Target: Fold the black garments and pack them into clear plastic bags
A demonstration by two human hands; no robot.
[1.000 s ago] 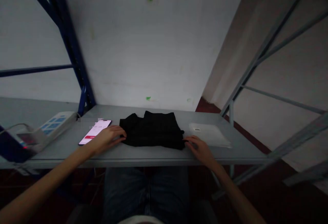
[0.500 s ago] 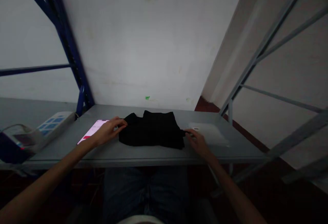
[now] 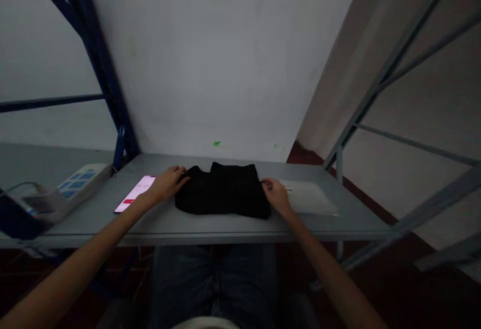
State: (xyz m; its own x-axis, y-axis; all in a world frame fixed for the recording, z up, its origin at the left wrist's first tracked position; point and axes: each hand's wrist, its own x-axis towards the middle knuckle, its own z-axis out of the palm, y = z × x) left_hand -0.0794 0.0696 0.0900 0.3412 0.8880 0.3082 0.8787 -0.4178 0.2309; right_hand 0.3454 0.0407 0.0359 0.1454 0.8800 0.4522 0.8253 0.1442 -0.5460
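A black piece of clothing (image 3: pixel 221 191) lies spread on the grey table, its exact kind not clear. At its left edge rests my left hand (image 3: pixel 168 182), thumb and fingers apart, the fingertips touching the dark cloth. My right hand (image 3: pixel 277 194) is closed in a pinch on the right edge of the garment. Beside that hand, partly behind it, lies a flat, whitish translucent plastic bag (image 3: pixel 311 198). A smartphone (image 3: pixel 134 194) with a lit pink screen lies next to my left wrist, partly covered by it.
A white power strip (image 3: pixel 80 183) with blue sockets and a plugged-in cable sits at the left of the table (image 3: pixel 233 231). Blue metal posts (image 3: pixel 99 63) rise at the left, grey metal bars (image 3: pixel 370 96) at the right. A white wall (image 3: pixel 240 68) stands behind the table.
My right hand has moved a little left and up, and the small bit of cloth it held out has come in against the garment. My left hand has shifted slightly, its fingers spreading.
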